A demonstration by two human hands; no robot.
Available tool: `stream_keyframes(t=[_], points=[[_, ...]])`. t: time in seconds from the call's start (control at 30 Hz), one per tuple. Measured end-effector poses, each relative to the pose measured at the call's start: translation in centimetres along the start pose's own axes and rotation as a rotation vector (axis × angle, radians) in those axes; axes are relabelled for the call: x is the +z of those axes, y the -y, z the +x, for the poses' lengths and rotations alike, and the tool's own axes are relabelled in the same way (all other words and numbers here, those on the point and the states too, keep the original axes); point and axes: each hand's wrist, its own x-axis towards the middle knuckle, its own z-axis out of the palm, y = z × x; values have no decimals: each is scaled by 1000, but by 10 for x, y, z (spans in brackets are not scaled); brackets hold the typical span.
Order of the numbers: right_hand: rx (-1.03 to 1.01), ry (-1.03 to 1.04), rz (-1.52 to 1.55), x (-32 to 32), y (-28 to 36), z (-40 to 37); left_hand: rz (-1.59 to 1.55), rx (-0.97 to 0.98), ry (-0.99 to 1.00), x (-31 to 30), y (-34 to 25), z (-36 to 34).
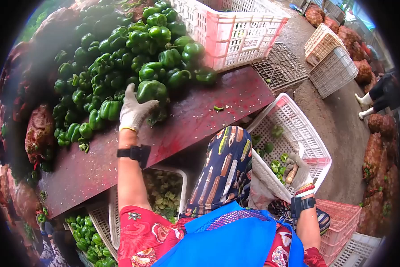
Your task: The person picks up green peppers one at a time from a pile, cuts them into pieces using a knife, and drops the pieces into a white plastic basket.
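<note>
My left hand [136,110], in a whitish work glove, reaches over the red tabletop with thumb and fingers spread. Just beyond it sits a large green bell pepper [152,92] at the edge of a big pile of green peppers [104,64]; whether the fingertips touch it is hard to tell. My right hand [301,171], also gloved, is closed around a short tan wooden handle [291,173]; no blade can be made out. That hand is over a white plastic crate [285,104] holding cut pepper pieces [278,168] and dark green bits.
A red-and-white crate [249,42] stands at the table's [186,118] far end. Under the table, a crate of leafy scraps [162,189] and green peppers [86,236] show. Stacked crates [331,62] and full mesh sacks [373,151] line the right. Someone in white boots [364,100] is there.
</note>
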Motion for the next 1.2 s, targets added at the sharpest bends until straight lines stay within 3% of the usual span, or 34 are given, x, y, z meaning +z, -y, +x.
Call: stream_keyframes(t=[0.03,0.1,0.17,0.23,0.27,0.37,0.47,0.57,0.67,0.77,0.83,0.9,0.93,1.0,1.1,1.2], points=[[-1,18,2,1,-1,3,-41,-17,21,-4,1,1],[-15,57,-38,8,2,3,23,126,30,1,11,19],[-38,90,-94,24,2,-4,208,66,105,0,-9,13],[-25,132,-102,25,0,-4,229,93,1,16,-10,3],[-26,147,-100,27,-1,-6,107,189,-30,27,0,-1],[-18,171,-128,18,-2,-9,-102,203,-24,53,-1,-8],[-10,170,-118,-2,-4,-2,2,241,-24,49,-9,5],[-45,111,-116,-11,0,-3,-378,27,63,45,-6,5],[-91,113,-86,-10,6,-10,-467,95,-13,60,11,6],[-113,116,-96,-8,4,-16,-249,-22,-225,59,18,-7],[-88,136,-92,-6,2,-20,21,-87,-125,52,9,-35],[-57,140,-89,-15,-5,-10,323,-20,82,61,11,-60],[-43,134,-86,-17,-9,-6,314,53,35,66,17,-63],[-32,118,-98,-19,-12,-4,290,200,-58,81,33,-68],[-57,132,-153,-9,-10,-9,78,182,-79,83,46,-64],[-123,191,-214,3,-2,-21,-328,-48,65,77,52,-71]])
